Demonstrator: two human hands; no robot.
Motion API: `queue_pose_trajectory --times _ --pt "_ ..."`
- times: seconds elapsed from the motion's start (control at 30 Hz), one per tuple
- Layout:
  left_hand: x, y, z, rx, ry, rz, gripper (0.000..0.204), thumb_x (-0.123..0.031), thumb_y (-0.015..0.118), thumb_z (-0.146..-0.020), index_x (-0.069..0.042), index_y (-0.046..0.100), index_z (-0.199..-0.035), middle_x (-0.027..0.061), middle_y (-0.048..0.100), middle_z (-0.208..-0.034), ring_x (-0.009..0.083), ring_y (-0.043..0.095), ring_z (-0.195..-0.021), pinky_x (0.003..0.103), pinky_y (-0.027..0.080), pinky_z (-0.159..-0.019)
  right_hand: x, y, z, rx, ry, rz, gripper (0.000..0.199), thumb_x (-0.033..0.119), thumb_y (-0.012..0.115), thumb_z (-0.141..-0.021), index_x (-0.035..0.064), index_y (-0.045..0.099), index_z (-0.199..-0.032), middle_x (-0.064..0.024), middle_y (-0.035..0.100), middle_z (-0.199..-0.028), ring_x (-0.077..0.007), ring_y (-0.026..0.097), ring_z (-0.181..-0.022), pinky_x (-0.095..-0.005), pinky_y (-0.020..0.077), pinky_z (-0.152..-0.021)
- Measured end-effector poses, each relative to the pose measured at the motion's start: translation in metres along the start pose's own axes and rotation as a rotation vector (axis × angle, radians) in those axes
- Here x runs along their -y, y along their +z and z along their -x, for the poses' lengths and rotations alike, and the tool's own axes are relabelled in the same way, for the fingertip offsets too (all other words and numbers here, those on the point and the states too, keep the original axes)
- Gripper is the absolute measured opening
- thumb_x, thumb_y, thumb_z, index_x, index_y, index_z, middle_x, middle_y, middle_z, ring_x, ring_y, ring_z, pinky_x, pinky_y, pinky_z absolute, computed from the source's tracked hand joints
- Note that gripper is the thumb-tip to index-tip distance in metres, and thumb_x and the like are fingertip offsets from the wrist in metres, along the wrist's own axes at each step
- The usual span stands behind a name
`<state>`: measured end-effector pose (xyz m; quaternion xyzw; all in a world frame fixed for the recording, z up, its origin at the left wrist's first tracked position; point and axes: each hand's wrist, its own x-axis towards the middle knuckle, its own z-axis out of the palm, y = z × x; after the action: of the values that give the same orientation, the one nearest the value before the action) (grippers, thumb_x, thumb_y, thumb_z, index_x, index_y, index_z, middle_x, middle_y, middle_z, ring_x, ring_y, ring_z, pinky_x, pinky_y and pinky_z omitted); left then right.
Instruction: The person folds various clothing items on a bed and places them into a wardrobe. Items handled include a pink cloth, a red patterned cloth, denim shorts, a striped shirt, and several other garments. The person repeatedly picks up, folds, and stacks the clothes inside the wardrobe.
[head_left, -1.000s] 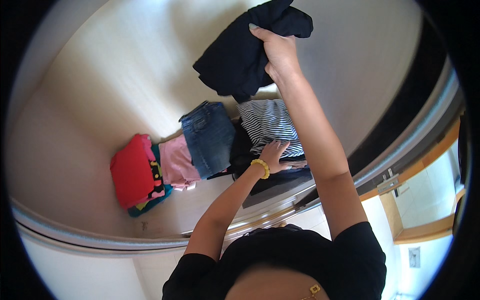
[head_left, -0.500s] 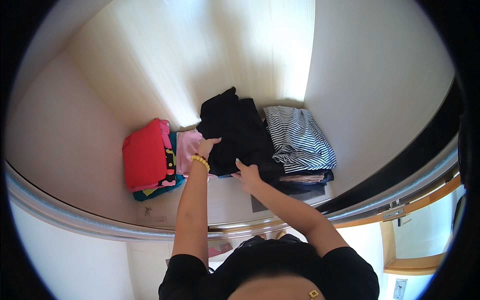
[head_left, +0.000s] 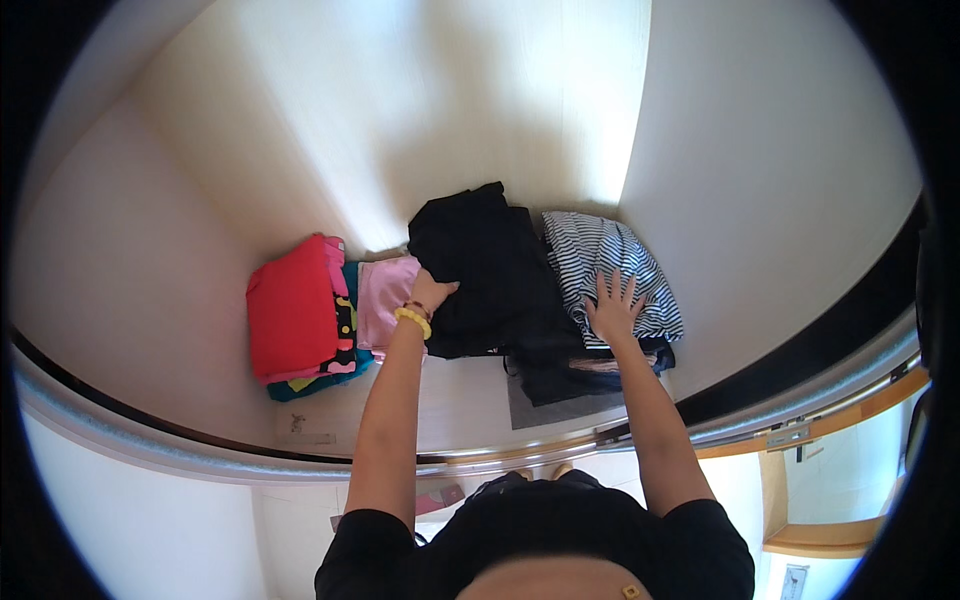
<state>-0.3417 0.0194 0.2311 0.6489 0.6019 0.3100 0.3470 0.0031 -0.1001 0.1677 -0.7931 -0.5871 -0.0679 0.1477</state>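
A black folded garment (head_left: 490,270) lies in the middle of the closet floor, one dark part of it trailing toward the front right. My left hand (head_left: 432,291) is at its left edge, thumb on top of the cloth and the other fingers mostly hidden, closed on it. On the right is a stack topped by a black-and-white striped garment (head_left: 580,262). My right hand (head_left: 614,312) rests flat on this striped cloth with fingers spread. A pink satiny garment (head_left: 385,290) lies beside my left wrist, partly covered by the hand.
At the far left stands a stack of folded clothes topped by a red garment (head_left: 292,315), with teal and patterned pieces under it. A grey flat piece (head_left: 545,408) lies below the black cloth. The sliding-door track (head_left: 480,460) runs along the front edge.
My right hand has left the black garment's front edge and moved right onto the striped garment, fingers now spread. Dark cloth now hangs further forward beside the right stack. My left hand stays at the black garment.
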Motion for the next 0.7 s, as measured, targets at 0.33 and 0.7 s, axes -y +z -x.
queue_pose_trajectory --times 0.33,0.7 --pt "-0.002 0.016 0.114 -0.267 0.343 -0.241 0.056 -0.027 0.063 -0.085 0.002 0.043 -0.128 0.0268 0.046 -0.117 0.0406 0.046 -0.112 0.043 0.038 -0.097 0.121 -0.097 0.017 -0.008 -0.861 -0.576 0.057 0.022 0.071 -0.074 0.0115 0.052 -0.127 -0.0163 0.047 -0.133 -0.0347 0.036 -0.13 -0.0469 0.028 -0.108" --pt "0.066 0.007 0.084 -0.021 -0.018 0.631 0.056 -0.045 0.038 -0.097 0.0 0.044 -0.13 0.0113 0.05 -0.125 0.0214 0.044 -0.115 0.031 0.032 -0.098 0.149 -0.15 -0.006 -0.266 -0.72 -0.547 0.013 0.015 0.064 -0.08 0.0043 0.063 -0.087 -0.0097 0.063 -0.084 -0.0299 0.06 -0.082 -0.0416 0.0461 -0.071"
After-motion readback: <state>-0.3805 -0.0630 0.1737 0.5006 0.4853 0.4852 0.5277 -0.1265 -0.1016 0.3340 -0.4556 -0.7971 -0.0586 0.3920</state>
